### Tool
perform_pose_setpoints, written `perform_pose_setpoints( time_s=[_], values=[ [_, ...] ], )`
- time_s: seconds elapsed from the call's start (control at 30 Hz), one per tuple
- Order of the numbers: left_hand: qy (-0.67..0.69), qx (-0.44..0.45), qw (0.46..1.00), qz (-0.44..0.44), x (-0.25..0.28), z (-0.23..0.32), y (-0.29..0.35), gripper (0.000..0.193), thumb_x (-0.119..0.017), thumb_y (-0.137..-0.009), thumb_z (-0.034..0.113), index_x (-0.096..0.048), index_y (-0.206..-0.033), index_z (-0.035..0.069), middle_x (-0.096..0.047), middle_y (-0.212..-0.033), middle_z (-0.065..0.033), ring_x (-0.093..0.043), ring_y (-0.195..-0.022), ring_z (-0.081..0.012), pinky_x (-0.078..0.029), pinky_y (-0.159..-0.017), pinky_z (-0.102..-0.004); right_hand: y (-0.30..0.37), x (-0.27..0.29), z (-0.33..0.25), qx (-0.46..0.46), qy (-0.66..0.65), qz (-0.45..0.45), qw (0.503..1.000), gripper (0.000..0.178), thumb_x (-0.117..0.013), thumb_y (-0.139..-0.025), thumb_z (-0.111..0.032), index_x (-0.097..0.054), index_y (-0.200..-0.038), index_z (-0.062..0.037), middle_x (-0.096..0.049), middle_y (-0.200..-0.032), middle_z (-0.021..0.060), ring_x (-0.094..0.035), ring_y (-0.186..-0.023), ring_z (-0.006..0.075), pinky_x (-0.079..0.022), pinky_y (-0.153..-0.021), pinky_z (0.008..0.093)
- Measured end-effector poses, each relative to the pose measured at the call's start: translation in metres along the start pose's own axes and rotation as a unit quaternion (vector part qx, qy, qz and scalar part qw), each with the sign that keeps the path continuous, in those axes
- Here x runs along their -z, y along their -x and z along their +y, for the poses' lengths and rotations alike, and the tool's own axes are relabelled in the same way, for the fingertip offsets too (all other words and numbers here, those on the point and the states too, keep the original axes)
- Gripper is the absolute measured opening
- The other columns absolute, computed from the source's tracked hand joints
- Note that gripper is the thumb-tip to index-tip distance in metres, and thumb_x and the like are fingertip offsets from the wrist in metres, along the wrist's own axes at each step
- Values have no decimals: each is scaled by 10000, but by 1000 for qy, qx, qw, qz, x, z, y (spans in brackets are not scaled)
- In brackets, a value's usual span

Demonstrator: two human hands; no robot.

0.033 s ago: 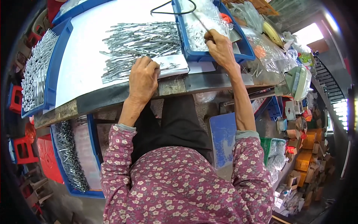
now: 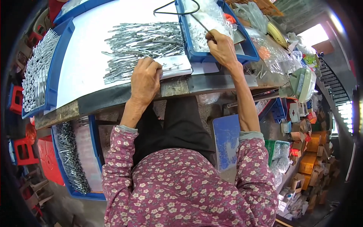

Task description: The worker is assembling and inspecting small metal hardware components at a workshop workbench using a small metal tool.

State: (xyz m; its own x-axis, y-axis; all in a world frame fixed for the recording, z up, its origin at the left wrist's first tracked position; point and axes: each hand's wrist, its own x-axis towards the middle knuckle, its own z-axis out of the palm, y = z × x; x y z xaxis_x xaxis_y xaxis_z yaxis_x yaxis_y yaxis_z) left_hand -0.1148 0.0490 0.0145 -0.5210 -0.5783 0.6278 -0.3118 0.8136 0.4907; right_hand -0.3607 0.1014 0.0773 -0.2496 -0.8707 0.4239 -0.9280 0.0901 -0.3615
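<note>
A wide pile of thin grey metal strips [image 2: 143,41] lies on the white-covered table. At its near right edge rests my left hand [image 2: 145,77], fingers curled closed against a white pad [image 2: 176,66] with a few small pieces on it. What those fingertips hold, if anything, is hidden. My right hand [image 2: 224,49] is over the near edge of a blue tray [image 2: 206,57], its fingers pinched round a thin dark rod [image 2: 200,22]. This rod slants up and left toward a black wire loop [image 2: 176,8]. White small parts [image 2: 198,39] and clear plastic lie in that tray.
Another blue tray [image 2: 56,68] at the left is packed with white-ended sticks. Plastic bags [image 2: 264,49] and a pale green device [image 2: 302,84] stand at the right. Below the table are a blue bin [image 2: 97,147] of dark metal pieces and a blue board [image 2: 227,142].
My right hand has shifted very slightly to the left with the rod. My left hand looks the same.
</note>
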Motion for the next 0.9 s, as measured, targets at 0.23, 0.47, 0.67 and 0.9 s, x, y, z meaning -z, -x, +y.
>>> perform_pose_setpoints(
  time_s=[0.23,0.47,0.67,0.9],
  values=[
    [76,41,994,64,36,4,16,75,-625,-714,-10,-599,-784,-1,-569,-775,-103,-527,-753,-261,-428,-672,-339,-25,-28,14,19,202,-104,974,184,-536,-715,-148,-617,-760,11,-609,-766,230,-592,-746,389,-458,-689,447],
    [110,229,961,105,95,-5,66,88,-623,-763,13,-631,-850,-3,-602,-818,-74,-561,-750,-164,-431,-664,-263,-30,-31,18,29,241,-143,959,174,-547,-672,-126,-607,-732,25,-603,-758,245,-594,-742,397,-463,-681,451],
    [197,350,891,213,126,-41,121,116,-590,-825,23,-635,-927,-9,-609,-835,-13,-524,-718,-74,-420,-675,-192,-34,-32,15,-18,225,-179,958,197,-551,-640,-140,-598,-724,32,-598,-750,251,-594,-730,402,-463,-669,451],
    [296,366,815,339,142,-105,189,183,-615,-828,42,-608,-1004,-9,-618,-817,-29,-473,-608,-29,-348,-521,-136,-34,-29,26,40,88,-128,987,225,-550,-657,-178,-582,-730,32,-568,-650,208,-555,-606,307,-440,-589,381]
  ],
)
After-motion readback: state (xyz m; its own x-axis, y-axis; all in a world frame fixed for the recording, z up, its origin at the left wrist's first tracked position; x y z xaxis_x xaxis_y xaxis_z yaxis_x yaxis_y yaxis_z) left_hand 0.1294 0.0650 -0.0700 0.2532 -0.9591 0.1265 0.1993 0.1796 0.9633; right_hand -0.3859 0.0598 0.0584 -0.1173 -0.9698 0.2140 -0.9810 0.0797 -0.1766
